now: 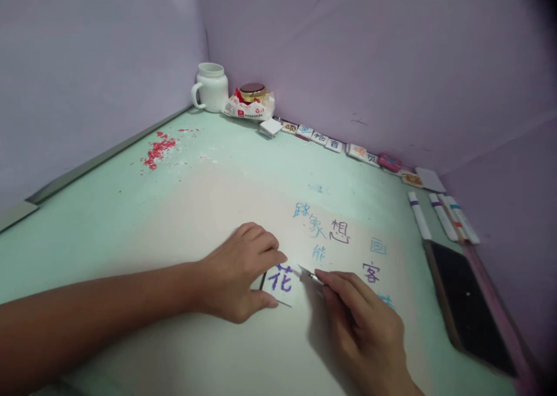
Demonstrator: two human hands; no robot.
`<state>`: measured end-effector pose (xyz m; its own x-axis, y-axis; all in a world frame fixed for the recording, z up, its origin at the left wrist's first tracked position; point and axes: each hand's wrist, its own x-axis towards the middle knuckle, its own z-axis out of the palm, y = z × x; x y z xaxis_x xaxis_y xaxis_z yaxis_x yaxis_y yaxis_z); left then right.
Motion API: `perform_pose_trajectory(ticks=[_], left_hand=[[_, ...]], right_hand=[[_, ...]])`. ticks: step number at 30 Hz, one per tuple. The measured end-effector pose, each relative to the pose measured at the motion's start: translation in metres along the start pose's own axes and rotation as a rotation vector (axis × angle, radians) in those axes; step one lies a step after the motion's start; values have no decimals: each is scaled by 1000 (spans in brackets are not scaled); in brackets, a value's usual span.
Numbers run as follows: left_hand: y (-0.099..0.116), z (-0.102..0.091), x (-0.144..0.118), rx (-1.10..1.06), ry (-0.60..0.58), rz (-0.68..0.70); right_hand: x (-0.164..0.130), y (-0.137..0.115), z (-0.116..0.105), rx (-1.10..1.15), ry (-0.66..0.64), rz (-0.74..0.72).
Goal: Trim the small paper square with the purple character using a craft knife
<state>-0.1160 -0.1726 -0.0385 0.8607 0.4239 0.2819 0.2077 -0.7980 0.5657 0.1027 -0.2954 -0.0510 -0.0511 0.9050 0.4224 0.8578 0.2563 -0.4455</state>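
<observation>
My left hand (pixel 237 271) presses down on a small white square card (pixel 281 283) that bears a purple written character, thumb and fingers pinching its left side. My right hand (pixel 363 326) grips a thin metal-tipped blade or pen (pixel 308 274), its point touching the card's upper right corner. Both rest on a pale green tabletop (pixel 174 210) with blue and purple characters written on it just beyond the card.
A white mug (pixel 212 87) and a gold-lidded jar in a wrapper (pixel 251 101) stand in the far corner. Small tiles (pixel 322 138) line the back wall. Several markers (pixel 441 216) and a dark phone (pixel 470 306) lie at right. Red crumbs (pixel 159 149) lie at left.
</observation>
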Motion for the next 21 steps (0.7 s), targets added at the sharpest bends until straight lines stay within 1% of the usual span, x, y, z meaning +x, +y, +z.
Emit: perform_pose_trajectory(ticks=[3, 9, 11, 16, 21], left_hand=[[3, -2, 0, -5, -24, 1], [4, -2, 1, -15, -38, -8], [4, -1, 1, -10, -43, -14], [4, 0, 1, 0, -28, -23], [3, 1, 1, -4, -14, -19]], right_hand=[[-1, -1, -2, -79, 13, -43], [3, -11, -7, -283, -21, -161], [5, -12, -6, -307, -27, -199], [9, -10, -3, -331, -42, -238], [12, -12, -1, -328, -62, -246]])
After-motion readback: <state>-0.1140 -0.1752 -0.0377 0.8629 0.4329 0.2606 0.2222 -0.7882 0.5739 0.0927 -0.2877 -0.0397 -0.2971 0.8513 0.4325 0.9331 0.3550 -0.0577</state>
